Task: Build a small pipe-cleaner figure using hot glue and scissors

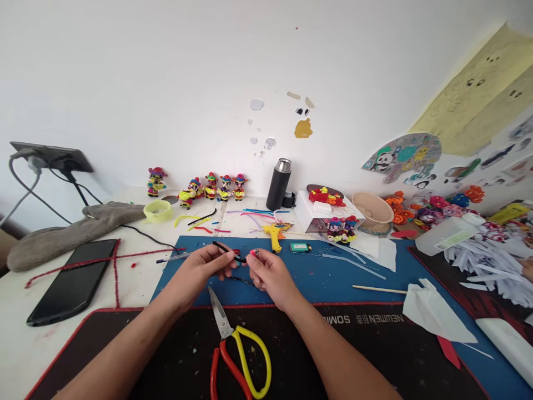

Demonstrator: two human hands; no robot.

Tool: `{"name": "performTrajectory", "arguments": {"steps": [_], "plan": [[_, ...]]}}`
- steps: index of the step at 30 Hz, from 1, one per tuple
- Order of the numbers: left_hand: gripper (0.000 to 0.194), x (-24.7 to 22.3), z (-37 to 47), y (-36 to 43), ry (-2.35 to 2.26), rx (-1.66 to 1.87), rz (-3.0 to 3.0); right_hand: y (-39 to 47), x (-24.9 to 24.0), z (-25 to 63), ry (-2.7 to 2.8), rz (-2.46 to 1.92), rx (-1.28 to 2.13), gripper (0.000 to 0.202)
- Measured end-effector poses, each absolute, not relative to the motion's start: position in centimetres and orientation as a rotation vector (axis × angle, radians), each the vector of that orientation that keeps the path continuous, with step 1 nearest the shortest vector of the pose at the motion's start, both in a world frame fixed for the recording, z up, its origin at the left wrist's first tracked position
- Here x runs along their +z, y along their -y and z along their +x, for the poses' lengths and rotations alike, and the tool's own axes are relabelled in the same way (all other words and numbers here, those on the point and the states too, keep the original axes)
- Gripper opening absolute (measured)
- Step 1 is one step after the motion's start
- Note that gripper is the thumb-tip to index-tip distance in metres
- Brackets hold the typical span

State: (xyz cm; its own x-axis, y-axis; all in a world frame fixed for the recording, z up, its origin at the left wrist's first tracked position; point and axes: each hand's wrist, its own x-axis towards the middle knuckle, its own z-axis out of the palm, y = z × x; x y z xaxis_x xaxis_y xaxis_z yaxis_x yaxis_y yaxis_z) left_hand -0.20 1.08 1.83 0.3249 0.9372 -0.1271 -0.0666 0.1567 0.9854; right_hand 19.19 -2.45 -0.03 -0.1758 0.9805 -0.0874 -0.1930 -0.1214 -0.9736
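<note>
A short black pipe cleaner (pixel 221 246) spans the gap between my two hands, above the blue mat (pixel 175 283). My left hand (pixel 208 262) pinches it between thumb and fingers, one end sticking up past them. The other end meets the fingertips of my right hand (pixel 270 273), which are closed on it. Something small and red or pink shows at the right fingertips; I cannot make out what. Just below the hands lie scissors (pixel 224 325) with one red and one yellow handle, blades pointing away from me.
Behind the hands are a yellow glue gun (pixel 273 238), a green box (pixel 300 248) and a black thermos (pixel 278 186). Several small figures (pixel 225 189) line the wall. A phone (pixel 75 283) lies left; a plastic bottle (pixel 449 233) and white paper strips (pixel 499 272) are right.
</note>
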Motion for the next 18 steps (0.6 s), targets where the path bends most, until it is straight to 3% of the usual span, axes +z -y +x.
{"name": "performTrajectory", "arguments": {"steps": [8,12,18], "plan": [[0.047,1.9,0.0,-1.0,-0.979,0.840,1.326,2.4,-0.2,19.0,1.127,-1.080,1.470,0.053],[0.054,2.2,-0.8,-1.1,-1.101,1.035,1.482,2.4,0.0,19.2,1.054,-1.083,1.480,0.051],[0.022,3.0,-1.3,-1.1,-1.052,1.166,2.135,2.5,0.2,19.3,1.037,-1.076,1.507,0.050]]}}
